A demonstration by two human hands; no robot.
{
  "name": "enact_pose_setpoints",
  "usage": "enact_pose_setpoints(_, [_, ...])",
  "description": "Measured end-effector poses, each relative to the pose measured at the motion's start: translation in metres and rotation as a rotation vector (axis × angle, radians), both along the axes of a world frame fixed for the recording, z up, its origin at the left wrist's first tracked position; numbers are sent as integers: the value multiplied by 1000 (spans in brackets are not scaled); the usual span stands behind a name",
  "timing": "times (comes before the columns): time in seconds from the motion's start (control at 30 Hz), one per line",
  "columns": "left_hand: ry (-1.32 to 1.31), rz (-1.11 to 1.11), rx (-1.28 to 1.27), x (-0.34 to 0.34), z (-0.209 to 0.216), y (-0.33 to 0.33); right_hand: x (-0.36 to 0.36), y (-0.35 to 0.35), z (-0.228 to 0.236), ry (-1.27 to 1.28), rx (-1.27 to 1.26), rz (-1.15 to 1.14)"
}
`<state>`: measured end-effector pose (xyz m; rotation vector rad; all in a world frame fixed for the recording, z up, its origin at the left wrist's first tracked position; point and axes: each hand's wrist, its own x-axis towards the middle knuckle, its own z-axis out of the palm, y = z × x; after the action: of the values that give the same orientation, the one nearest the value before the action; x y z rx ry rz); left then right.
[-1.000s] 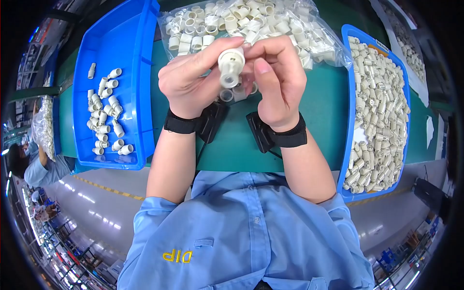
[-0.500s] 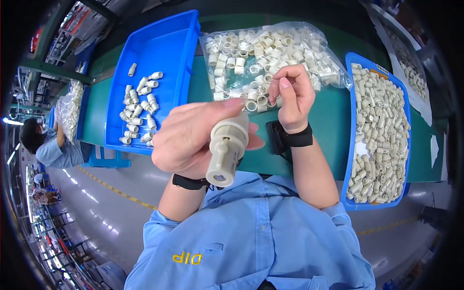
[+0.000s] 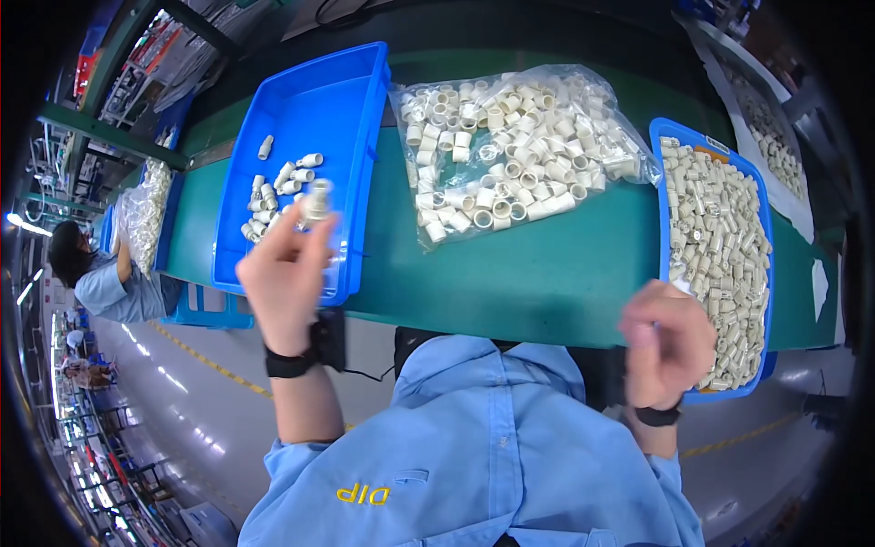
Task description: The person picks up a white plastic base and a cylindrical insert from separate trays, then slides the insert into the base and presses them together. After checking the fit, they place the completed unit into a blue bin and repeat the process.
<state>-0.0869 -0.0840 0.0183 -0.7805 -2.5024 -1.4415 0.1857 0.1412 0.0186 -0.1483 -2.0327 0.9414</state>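
My left hand [image 3: 290, 269] is over the near right part of a blue tray [image 3: 314, 82], fingers pinched round an off-white plastic fitting [image 3: 315, 202], a stepped cylinder with a wider collar. Beneath and beside it in the tray lie several similar fittings [image 3: 285, 173]. My right hand [image 3: 670, 339], smeared by motion with its fingers curled, is at the near left edge of a second blue tray [image 3: 654, 155] heaped with narrower off-white plastic bodies [image 3: 715, 246]. Whether that hand holds anything does not show.
Between the trays, a clear plastic bag [image 3: 629, 150] spills short off-white rings [image 3: 524, 169] onto the green tabletop [image 3: 492, 283]. Past the right tray lies a white sheet [image 3: 761, 118] with more parts. At far left another person [image 3: 109, 273] sits by a bag of parts.
My left hand has moved left and away from my body, carrying the fitting from close before the camera to over the left tray. My right hand has left the bag for the right tray.
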Motion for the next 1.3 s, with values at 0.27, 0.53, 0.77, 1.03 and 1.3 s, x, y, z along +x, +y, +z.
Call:
enact_pose_setpoints(0.27, [132,91,-458,-30,0,-5,82,96,-26,-632,90,-639])
enact_pose_setpoints(0.53, [350,-236,-294,-18,-50,133,73,104,-47,-915,231,-430])
enact_pose_setpoints(0.77, [193,-442,-587,-26,-79,158,81,111,-56,-938,119,-496])
enact_pose_setpoints(1.03, [255,-339,-549,-36,-84,153,92,119,-41,-787,75,-659])
enact_pose_setpoints(1.3, [202,-579,114,-21,-24,155,-3,12,10,-406,4,-353])
